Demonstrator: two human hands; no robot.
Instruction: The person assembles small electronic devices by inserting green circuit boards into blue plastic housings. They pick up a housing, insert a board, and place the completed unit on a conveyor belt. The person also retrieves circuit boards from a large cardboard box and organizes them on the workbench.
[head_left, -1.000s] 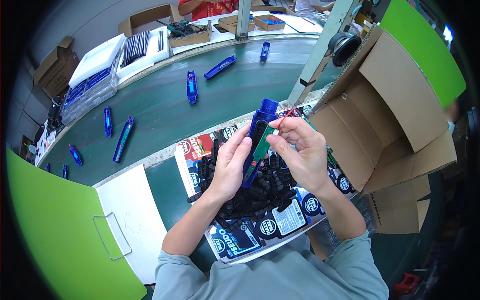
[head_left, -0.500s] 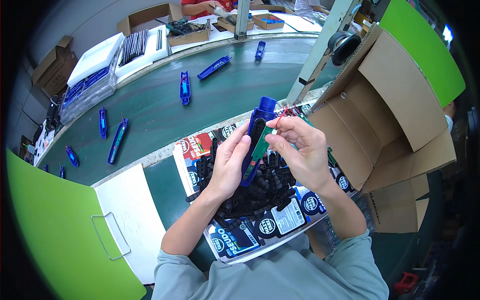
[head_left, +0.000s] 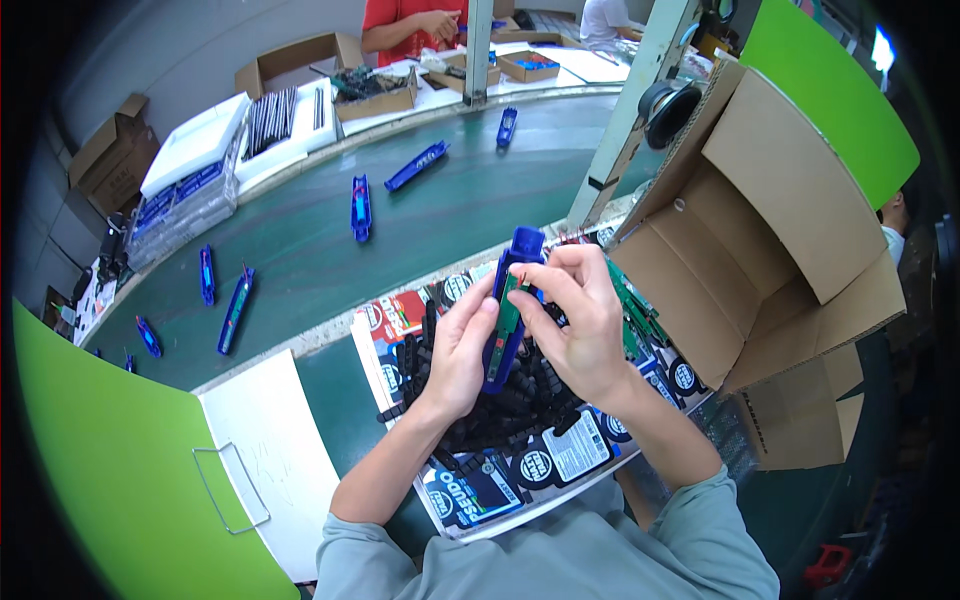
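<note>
My left hand [head_left: 460, 355] is wrapped round a long blue plastic housing [head_left: 526, 243], held tilted above the work surface. A narrow green circuit board [head_left: 503, 328] lies along the housing's open side. With thumb and forefinger my right hand [head_left: 580, 335] pinches near the board's upper end, where a bit of red wire shows. Those fingertips partly hide the board. Beneath both hands spreads a pile of small black ribbed parts [head_left: 525, 405]. Several more green circuit boards [head_left: 637, 312] lie beyond my right hand.
Several blue housings [head_left: 361, 208] lie along the green conveyor belt [head_left: 300, 230]. An open cardboard box [head_left: 690, 270] stands at the right, beside a metal post [head_left: 630, 120]. A green panel [head_left: 110, 450] rises at the left. Across the belt, a person in red [head_left: 405, 30] works.
The circuit board has gone from slanting partly out of the housing to lying along it. My right fingers moved down with it. Housings on the belt shifted slightly nearer, some also leftward.
</note>
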